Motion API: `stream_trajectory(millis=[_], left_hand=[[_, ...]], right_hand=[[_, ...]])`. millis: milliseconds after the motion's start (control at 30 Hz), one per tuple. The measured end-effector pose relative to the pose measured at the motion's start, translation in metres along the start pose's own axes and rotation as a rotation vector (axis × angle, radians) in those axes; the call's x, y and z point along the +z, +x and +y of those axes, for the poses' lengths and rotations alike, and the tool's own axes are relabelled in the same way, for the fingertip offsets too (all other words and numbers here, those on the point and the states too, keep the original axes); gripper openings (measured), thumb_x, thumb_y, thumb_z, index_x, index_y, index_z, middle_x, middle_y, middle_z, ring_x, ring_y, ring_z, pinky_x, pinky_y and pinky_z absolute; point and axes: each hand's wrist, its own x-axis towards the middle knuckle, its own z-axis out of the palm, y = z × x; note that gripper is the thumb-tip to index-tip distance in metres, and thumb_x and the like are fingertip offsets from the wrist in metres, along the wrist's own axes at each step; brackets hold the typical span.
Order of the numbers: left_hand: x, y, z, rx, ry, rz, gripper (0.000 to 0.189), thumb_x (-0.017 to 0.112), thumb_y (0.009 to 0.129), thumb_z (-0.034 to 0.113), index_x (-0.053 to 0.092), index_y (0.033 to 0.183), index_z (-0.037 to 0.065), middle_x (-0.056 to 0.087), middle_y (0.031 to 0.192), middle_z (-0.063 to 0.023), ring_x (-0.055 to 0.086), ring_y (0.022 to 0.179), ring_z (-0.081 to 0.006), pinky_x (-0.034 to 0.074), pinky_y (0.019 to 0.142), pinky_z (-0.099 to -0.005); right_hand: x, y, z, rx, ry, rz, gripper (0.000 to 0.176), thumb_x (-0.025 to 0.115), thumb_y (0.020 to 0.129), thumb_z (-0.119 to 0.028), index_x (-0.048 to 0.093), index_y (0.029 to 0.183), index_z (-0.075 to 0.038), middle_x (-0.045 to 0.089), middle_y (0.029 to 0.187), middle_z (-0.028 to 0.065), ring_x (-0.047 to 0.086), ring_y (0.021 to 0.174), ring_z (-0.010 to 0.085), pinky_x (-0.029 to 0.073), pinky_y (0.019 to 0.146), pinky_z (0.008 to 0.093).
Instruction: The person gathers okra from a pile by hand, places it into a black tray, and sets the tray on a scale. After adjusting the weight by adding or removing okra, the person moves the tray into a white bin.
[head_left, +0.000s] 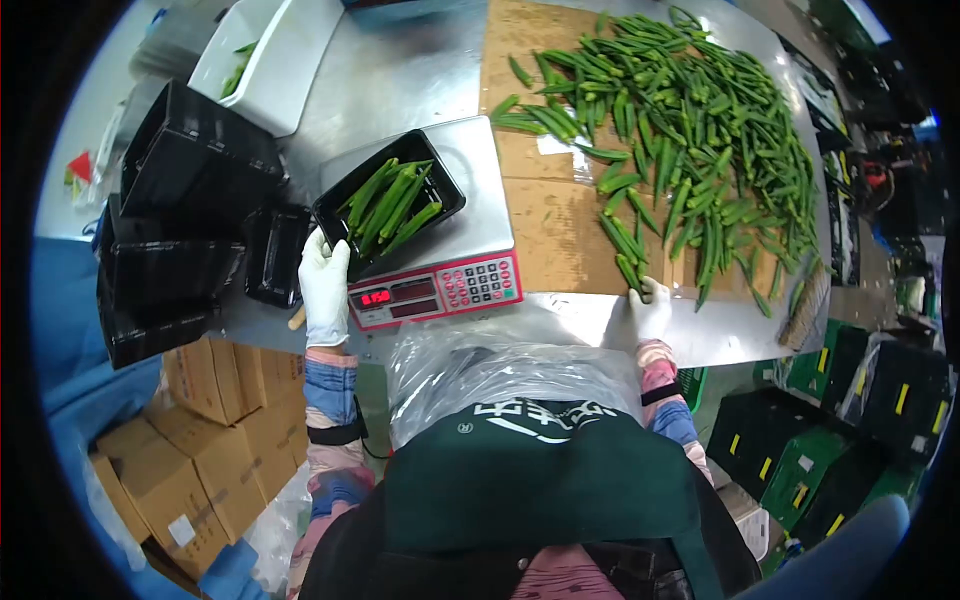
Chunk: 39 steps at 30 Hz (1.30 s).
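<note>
A black plastic tray (330, 205) holding several green okra pods (390, 205) sits tilted askew on the steel plate of a red-framed digital scale (487, 190). The scale's red display appears to read 0.150. My left hand (325, 285), in a white glove, grips the tray's near left corner between thumb and fingers. At the near edge of the cardboard, my gloved right hand (651, 308) has its fingers curled at the end of an okra pod (628, 270). A large heap of loose okra (720, 130) spreads beyond it.
Stacks of black trays (195, 150) stand left of the scale, with a single tray (277, 255) beside them. A white bin (290, 70) with some okra is at the back left. Flattened cardboard (545, 220) lies under the heap. Cardboard boxes (200, 460) and dark green crates (800, 450) flank me below.
</note>
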Motion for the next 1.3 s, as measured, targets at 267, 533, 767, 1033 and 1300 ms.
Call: stream_trajectory(millis=[267,533,767,1033,1300], left_hand=[[0.071,-0.014,0.02,-0.018,0.027,-0.109,0.045,0.06,0.098,0.001,0.049,0.141,-0.004,0.064,0.126,-0.0094,0.061,0.11,-0.0138,0.047,0.099,-0.0282],[0.069,-0.015,0.016,0.0,0.019,-0.129,0.045,0.062,0.098,0.004,0.05,0.141,-0.003,0.063,0.125,-0.0091,0.06,0.109,-0.0134,0.048,0.097,-0.0275],[0.047,-0.026,0.032,-0.085,0.043,-0.015,0.043,0.065,0.099,0.013,0.055,0.138,0.0,0.064,0.113,-0.0049,0.06,0.093,-0.008,0.051,0.079,-0.0228],[0.047,-0.03,0.037,-0.092,0.058,0.011,0.044,0.065,0.1,0.024,0.058,0.137,0.002,0.066,0.119,-0.0044,0.06,0.087,-0.0083,0.051,0.078,-0.025],[0.049,-0.027,0.039,-0.088,0.008,0.035,0.04,0.065,0.1,0.021,0.059,0.135,0.002,0.068,0.115,-0.0027,0.061,0.087,-0.0073,0.051,0.077,-0.0235]], right_hand=[[-0.016,-0.008,-0.024,0.08,0.126,-0.113,0.03,0.078,0.083,-0.011,0.07,0.111,-0.004,0.068,0.092,0.0081,0.065,0.078,0.0172,0.054,0.074,0.0297],[-0.009,0.053,-0.037,-0.089,-0.038,0.06,0.029,0.075,0.086,-0.015,0.071,0.112,-0.004,0.067,0.105,0.0141,0.068,0.093,0.0308,0.053,0.087,0.0383],[-0.005,0.079,-0.016,0.311,0.396,-0.214,0.035,0.073,0.092,-0.018,0.069,0.117,0.006,0.075,0.096,0.0131,0.069,0.079,0.0195,0.054,0.073,0.0324],[-0.058,0.082,-0.203,0.095,0.752,-0.391,0.031,0.073,0.09,-0.014,0.071,0.116,0.004,0.073,0.089,0.0044,0.065,0.077,0.0086,0.051,0.073,0.0233],[-0.02,0.06,-0.306,-0.402,0.67,-0.606,0.031,0.075,0.086,-0.015,0.072,0.115,-0.005,0.07,0.095,0.0092,0.067,0.086,0.0194,0.053,0.08,0.03]])
